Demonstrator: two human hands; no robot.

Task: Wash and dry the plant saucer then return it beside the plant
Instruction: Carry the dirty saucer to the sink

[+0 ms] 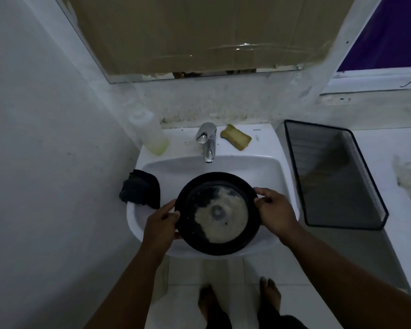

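Both hands hold a black saucer (217,213) over the near half of a white sink (271,172). The left hand (160,224) takes the saucer's left rim, thumb on top and fingers curled under; the right hand (274,210) takes the right rim the same way. So each grip is closed on the saucer, and the saucer sits roughly level between them. A pale, crusty patch of residue covers much of the saucer's floor, around a small raised ring at its middle.

A chrome tap (208,141) stands at the far edge of the sink, with no water showing at its spout. A yellow sponge (235,137) lies just right of the tap. A clear bottle (150,131) with a greenish bottom stands at the far left corner. A dark cloth (140,188) is draped over the sink's left rim, near the left hand. A black mesh tray (335,174) rests on the white worktop (401,143) to the right.
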